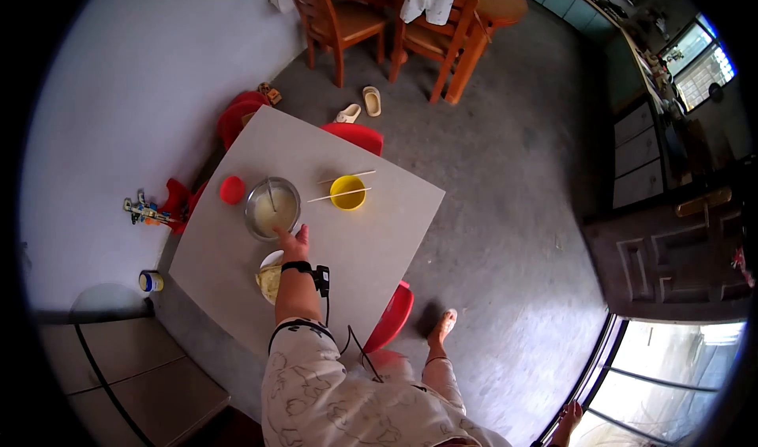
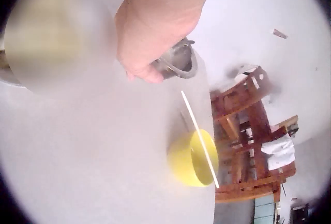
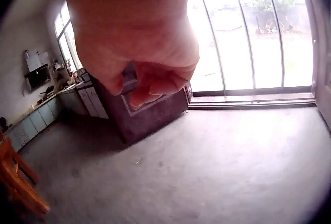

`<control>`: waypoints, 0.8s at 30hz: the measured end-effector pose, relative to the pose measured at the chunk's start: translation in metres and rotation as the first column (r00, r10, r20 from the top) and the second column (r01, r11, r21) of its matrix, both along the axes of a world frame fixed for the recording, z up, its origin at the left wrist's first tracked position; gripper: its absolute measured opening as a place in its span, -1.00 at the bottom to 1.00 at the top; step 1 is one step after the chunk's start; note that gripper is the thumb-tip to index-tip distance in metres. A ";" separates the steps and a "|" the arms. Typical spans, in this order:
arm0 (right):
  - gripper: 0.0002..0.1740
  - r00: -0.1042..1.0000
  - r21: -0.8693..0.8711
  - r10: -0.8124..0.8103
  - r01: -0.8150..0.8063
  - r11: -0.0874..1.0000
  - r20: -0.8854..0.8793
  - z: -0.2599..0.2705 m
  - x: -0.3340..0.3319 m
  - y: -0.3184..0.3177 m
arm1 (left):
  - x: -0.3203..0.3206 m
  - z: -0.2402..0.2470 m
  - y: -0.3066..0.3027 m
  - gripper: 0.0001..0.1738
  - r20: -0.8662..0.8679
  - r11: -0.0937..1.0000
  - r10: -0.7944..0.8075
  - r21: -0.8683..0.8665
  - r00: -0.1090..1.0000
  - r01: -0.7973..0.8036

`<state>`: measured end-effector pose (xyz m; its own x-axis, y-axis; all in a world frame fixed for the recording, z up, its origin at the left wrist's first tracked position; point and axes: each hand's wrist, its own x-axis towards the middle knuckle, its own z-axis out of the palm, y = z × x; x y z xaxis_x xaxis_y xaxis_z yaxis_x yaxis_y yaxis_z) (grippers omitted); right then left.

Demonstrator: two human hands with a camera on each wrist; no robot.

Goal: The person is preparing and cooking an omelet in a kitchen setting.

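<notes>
My left hand (image 1: pixel 294 246) grips the near rim of a steel bowl (image 1: pixel 251 224), its fingers over the edge and its thumb along the outside. The bowl holds a pale, milky mixture, and a metal utensil (image 1: pixel 272 196) leans in it. In the left wrist view the left hand (image 2: pixel 155 32) covers much of the bowl (image 2: pixel 189 71), and its fingertips are hidden. My right hand (image 1: pixel 567 423) hangs away from the table, near the doorway. The right wrist view shows the right hand (image 3: pixel 145 53) with loosely curled fingers and nothing in them.
A yellow bowl (image 1: pixel 347 202) with a chopstick (image 1: pixel 328 197) across it stands right of the steel bowl. A red lid-like round (image 1: pixel 231 189) lies to its left. A plate of pale food (image 1: pixel 269 279) is beneath my left forearm. Red stools (image 1: pixel 391 321) surround the table (image 1: pixel 379 242).
</notes>
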<state>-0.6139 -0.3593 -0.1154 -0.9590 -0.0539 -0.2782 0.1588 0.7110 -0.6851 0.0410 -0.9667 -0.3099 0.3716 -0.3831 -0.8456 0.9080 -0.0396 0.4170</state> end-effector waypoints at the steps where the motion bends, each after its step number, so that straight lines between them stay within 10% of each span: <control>1: -0.82 1.000 -0.007 0.003 -0.003 1.000 0.003 -0.003 -0.011 -0.005 | -0.007 -0.005 -0.002 -0.28 0.005 1.000 0.013 -0.001 1.000 -0.013; 6: -0.82 0.997 -0.027 0.068 -0.067 0.997 0.043 -0.020 -0.080 -0.043 | -0.056 -0.013 0.002 -0.57 0.128 0.968 -0.247 -0.014 0.960 0.251; 12: -0.79 0.998 -0.100 0.039 -0.033 0.994 0.053 -0.021 -0.168 -0.126 | -0.109 -0.009 -0.008 -0.87 0.239 0.980 -0.195 0.007 0.951 0.199; 24: -0.70 0.925 -0.103 0.378 -0.373 0.922 0.040 -0.036 -0.227 -0.369 | -0.141 0.001 -0.046 -0.68 0.331 0.952 -0.298 0.168 0.895 0.255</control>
<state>-0.8407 -0.7279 -0.1510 -0.8458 -0.4348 -0.3093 -0.0661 0.6606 -0.7478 -0.0998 -1.0129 -0.3090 0.5437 -0.4203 -0.7265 0.6505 -0.3360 0.6812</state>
